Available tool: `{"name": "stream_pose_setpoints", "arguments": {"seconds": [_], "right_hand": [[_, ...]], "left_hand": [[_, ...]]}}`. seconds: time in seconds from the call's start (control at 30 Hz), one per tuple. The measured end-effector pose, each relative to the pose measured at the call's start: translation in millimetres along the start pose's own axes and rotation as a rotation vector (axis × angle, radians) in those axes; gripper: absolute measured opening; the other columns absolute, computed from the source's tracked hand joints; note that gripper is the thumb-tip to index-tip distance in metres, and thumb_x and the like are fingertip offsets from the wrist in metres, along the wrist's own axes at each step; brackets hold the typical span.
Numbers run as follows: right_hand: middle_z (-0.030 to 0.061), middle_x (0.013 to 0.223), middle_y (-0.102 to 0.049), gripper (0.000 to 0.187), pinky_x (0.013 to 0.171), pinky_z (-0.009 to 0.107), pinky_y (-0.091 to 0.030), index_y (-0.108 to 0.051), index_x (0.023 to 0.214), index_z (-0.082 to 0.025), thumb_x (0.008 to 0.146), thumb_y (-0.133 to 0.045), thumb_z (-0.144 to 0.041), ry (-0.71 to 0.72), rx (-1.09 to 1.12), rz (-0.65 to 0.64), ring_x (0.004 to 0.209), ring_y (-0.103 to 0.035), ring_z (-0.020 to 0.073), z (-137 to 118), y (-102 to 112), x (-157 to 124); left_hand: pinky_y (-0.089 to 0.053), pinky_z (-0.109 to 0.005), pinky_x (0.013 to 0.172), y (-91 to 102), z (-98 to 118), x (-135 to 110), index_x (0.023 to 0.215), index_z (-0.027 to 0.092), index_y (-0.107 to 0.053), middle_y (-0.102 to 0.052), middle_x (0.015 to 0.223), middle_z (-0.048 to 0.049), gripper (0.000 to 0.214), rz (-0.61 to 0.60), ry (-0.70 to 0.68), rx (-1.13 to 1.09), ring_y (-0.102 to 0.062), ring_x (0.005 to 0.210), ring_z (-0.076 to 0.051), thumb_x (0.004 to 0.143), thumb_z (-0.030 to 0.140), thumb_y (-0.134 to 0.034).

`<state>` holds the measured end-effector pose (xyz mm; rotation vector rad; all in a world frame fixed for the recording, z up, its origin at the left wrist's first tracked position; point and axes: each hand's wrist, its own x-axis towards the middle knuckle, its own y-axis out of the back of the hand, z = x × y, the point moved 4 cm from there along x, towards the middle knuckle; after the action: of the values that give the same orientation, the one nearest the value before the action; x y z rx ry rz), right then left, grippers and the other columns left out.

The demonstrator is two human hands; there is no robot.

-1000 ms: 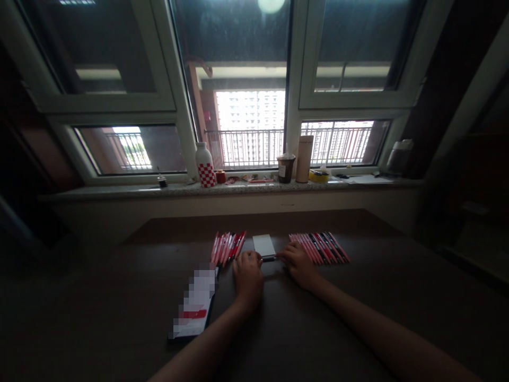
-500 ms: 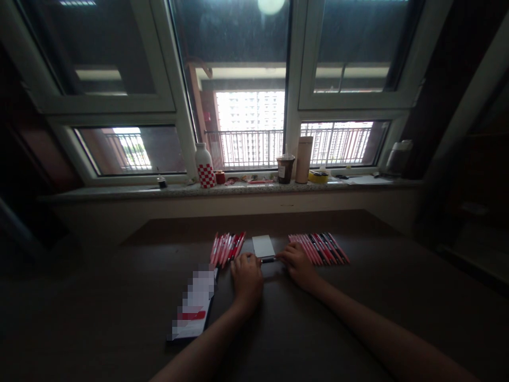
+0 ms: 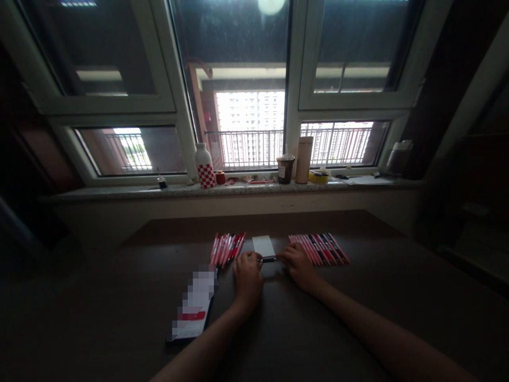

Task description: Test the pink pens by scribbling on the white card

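A dark pen (image 3: 269, 259) lies level between my two hands, just in front of a small white pad (image 3: 263, 245). My left hand (image 3: 248, 276) is closed on the pen's left end, fingers curled. At its right end, the fingertips of my right hand (image 3: 297, 263) pinch the pen. Beyond my left hand is a row of red and pink pens (image 3: 227, 248). Another row of pink, red and black pens (image 3: 320, 249) lies past my right hand. The pen's two ends are partly hidden by my fingers.
On the dark table (image 3: 358, 318), a phone (image 3: 194, 307) with a blurred-out screen lies beside my left forearm. The windowsill (image 3: 246, 192) behind holds a checked bottle (image 3: 205, 167), a drink cup (image 3: 285, 168), a tan flask (image 3: 304, 160) and yellow tape (image 3: 318, 177).
My left hand has shifted slightly to the right, and its fingers have moved a little along the pen's left end. My right hand is almost still.
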<state>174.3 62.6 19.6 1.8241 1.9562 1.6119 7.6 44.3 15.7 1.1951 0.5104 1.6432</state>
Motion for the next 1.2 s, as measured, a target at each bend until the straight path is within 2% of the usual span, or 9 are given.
{"name": "stream_pose_setpoints", "arguments": {"seconds": [0.13,0.37,0.67,0.87,1.03,1.2], "right_hand": [[0.0063,0.083,-0.062,0.028,0.084,0.038,-0.039,-0.071,0.100,-0.024,0.085,-0.052,-0.009,-0.009,-0.013,0.001,0.096,-0.045,0.0239,-0.7,0.3,0.1],[0.0058,0.083,-0.063,0.027,0.086,0.038,-0.039,-0.071,0.100,-0.023,0.085,-0.053,-0.009,-0.002,-0.012,0.016,0.096,-0.044,0.0237,-1.3,1.0,0.2],[0.0056,0.083,-0.063,0.024,0.085,0.036,-0.039,-0.071,0.098,-0.023,0.086,-0.054,-0.010,-0.005,0.004,0.013,0.096,-0.044,0.0235,-1.2,0.3,0.5],[0.0054,0.082,-0.063,0.025,0.085,0.036,-0.038,-0.070,0.097,-0.022,0.086,-0.052,-0.010,-0.003,-0.006,-0.006,0.096,-0.044,0.0236,0.2,-0.9,0.1],[0.0081,0.090,-0.060,0.028,0.080,0.034,-0.040,-0.068,0.099,-0.020,0.086,-0.047,-0.008,-0.104,-0.045,0.026,0.092,-0.048,0.0221,8.8,-2.8,-0.9],[0.0059,0.086,-0.062,0.016,0.085,0.036,-0.038,-0.068,0.095,-0.021,0.090,-0.053,-0.023,-0.044,-0.084,-0.003,0.095,-0.047,0.0232,3.8,-3.5,-0.5]], "left_hand": [[-0.032,-0.036,0.094,0.3,-0.4,-0.7,0.102,0.021,-0.059,-0.055,0.105,-0.0061,0.022,0.018,0.005,0.015,-0.045,0.104,-0.021,0.088,0.023,-0.042],[-0.033,-0.038,0.093,-1.2,0.0,-0.2,0.097,0.017,-0.062,-0.055,0.109,-0.0086,0.029,-0.005,0.033,0.134,-0.045,0.105,-0.023,0.092,0.030,-0.036],[-0.033,-0.036,0.093,-2.9,0.4,1.3,0.096,0.017,-0.058,-0.055,0.103,-0.0069,0.019,-0.032,0.025,0.055,-0.045,0.101,-0.022,0.088,0.021,-0.041],[-0.033,-0.035,0.092,-4.1,-0.5,1.5,0.091,0.018,-0.055,-0.054,0.101,-0.0053,0.015,-0.007,0.006,-0.005,-0.044,0.100,-0.021,0.085,0.014,-0.043],[-0.032,-0.035,0.093,-3.3,1.6,0.5,0.090,0.018,-0.055,-0.053,0.102,-0.0049,0.015,-0.005,-0.018,-0.030,-0.043,0.100,-0.021,0.083,0.012,-0.043],[-0.033,-0.036,0.092,-1.9,2.7,0.6,0.093,0.018,-0.056,-0.054,0.100,-0.0058,0.016,0.001,-0.007,-0.007,-0.044,0.098,-0.021,0.085,0.016,-0.042]]}}
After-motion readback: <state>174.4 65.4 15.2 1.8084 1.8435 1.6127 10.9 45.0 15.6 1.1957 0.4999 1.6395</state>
